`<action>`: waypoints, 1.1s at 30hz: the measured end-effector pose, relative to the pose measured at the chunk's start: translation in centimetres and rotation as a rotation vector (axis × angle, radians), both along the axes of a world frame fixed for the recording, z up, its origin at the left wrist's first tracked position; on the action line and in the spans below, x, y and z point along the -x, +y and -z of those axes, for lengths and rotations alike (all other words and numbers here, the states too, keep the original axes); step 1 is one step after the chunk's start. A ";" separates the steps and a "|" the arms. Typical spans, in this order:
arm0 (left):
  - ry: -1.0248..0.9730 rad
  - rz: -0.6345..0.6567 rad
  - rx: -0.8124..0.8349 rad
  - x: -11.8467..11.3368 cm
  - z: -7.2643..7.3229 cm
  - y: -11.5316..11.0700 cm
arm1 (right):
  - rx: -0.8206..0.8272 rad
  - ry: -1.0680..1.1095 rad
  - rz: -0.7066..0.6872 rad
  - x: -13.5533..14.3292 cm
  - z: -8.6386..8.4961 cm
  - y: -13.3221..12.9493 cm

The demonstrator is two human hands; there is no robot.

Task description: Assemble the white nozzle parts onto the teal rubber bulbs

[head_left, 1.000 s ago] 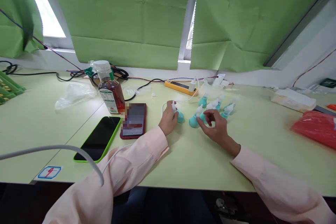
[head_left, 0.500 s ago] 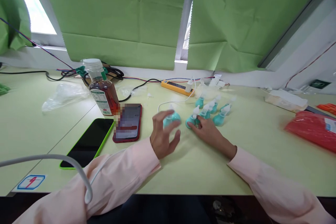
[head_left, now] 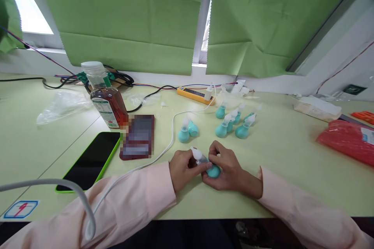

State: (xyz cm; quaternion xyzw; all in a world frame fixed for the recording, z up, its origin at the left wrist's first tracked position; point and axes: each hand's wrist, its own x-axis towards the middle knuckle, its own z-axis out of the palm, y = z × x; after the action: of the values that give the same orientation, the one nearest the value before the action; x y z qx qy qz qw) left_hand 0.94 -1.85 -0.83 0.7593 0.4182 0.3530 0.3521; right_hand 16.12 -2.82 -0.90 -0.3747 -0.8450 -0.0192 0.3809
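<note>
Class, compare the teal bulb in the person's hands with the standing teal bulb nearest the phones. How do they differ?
The held bulb is tilted; the standing bulb is upright. The left hand and right hand grip the held bulb; the standing bulb rests untouched on the table. Both are teal with whitish tips.

Head cam, fwd/down over table (head_left: pixel 271 167), approx. arm's length.

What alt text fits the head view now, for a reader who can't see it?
Left hand and right hand hold a small teal bulb with a white tip over a pale green table. Similar bulbs sit beyond; to the left are a black phone in a lime-green case, a dark-red-edged phone and a clear bottle of amber liquid.
</note>
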 end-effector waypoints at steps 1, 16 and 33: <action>-0.010 0.001 -0.007 0.0 -0.1 -0.1 | 0.036 0.039 -0.007 0.1 0.0 0.0; -0.011 0.221 -0.499 0.9 0.1 0.9 | 1.172 0.492 -0.282 0.2 -1.7 -0.7; -0.194 -0.045 -0.481 1.0 -0.6 -0.1 | 1.105 0.598 -0.214 0.7 -1.3 -0.5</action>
State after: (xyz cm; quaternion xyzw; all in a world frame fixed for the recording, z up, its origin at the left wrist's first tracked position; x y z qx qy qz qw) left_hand -0.02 -1.96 -0.25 0.7742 0.3033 0.5213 0.1919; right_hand 15.46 -3.32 0.45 -0.4186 -0.6201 0.5632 0.3508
